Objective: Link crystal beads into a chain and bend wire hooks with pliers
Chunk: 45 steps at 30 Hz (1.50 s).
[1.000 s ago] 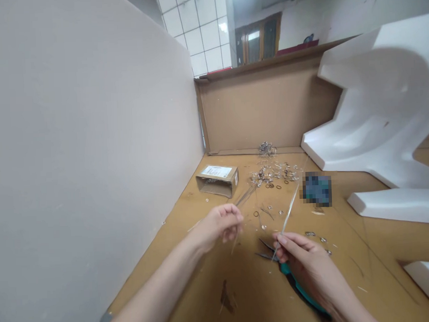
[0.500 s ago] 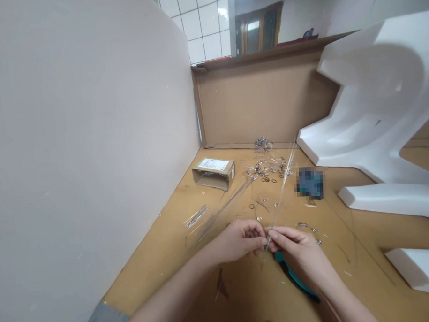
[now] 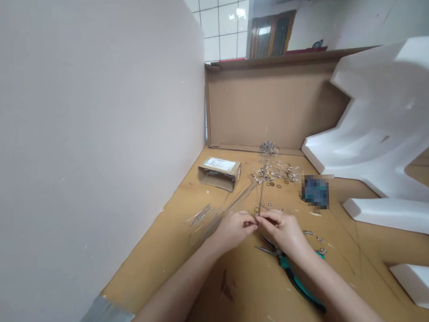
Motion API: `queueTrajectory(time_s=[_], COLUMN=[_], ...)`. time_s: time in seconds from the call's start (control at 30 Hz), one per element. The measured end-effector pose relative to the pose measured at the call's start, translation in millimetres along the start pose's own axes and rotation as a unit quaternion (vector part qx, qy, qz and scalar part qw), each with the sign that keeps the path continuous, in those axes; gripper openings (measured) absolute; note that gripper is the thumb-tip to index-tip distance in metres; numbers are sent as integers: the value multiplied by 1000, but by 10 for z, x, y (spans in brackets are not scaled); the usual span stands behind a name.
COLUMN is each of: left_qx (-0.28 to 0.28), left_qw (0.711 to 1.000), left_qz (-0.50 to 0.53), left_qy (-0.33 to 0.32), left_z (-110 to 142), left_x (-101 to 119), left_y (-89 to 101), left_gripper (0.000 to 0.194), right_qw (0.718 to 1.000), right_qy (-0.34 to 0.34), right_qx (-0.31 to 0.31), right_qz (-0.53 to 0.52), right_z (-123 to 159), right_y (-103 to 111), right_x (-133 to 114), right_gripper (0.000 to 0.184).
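My right hand (image 3: 283, 231) pinches a thin metal wire (image 3: 261, 199) near its lower end; the wire rises from the fingertips toward the small metal pieces behind. I cannot tell if it is one strand or several. Close against those fingertips, my left hand (image 3: 234, 230) is closed in a pinch, and what lies in it is hidden. Beneath my right hand and forearm lie pliers with teal and black handles (image 3: 299, 286), their pointed jaws (image 3: 266, 250) showing to the left. A bundle of long thin wires (image 3: 233, 203) lies beyond my left hand.
An open cardboard box (image 3: 220, 172) lies on its side. Small metal pieces (image 3: 271, 172) and dark rings (image 3: 278, 186) are scattered behind the hands. A pixelated dark object (image 3: 314, 192) is to their right. White foam (image 3: 372, 146) stands right; a pale panel (image 3: 129, 126) rises left.
Both hands have moved slightly up and left, and the wire now stands more upright. The pliers' jaws have come into sight. The whole view has shifted a little.
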<state>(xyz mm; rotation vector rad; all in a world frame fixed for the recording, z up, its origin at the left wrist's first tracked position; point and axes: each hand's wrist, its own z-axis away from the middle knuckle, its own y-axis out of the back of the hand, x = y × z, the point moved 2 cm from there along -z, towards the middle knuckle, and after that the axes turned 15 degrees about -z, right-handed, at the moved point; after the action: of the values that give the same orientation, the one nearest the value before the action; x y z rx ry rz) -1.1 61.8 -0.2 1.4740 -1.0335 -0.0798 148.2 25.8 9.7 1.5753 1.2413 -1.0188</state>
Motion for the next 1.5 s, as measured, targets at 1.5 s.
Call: queueTrajectory(time_s=[1.5], left_qx=[-10], left_qw=[978], left_qz=[201], left_qy=[60], left_z=[24], left_x=[-209], left_y=[-284], left_gripper=[8], right_qw=[998], right_qy=[-53], right_qx=[-27], right_qz=[-21], right_z=[23], right_y=[-76], right_x=[93], right_gripper=[10])
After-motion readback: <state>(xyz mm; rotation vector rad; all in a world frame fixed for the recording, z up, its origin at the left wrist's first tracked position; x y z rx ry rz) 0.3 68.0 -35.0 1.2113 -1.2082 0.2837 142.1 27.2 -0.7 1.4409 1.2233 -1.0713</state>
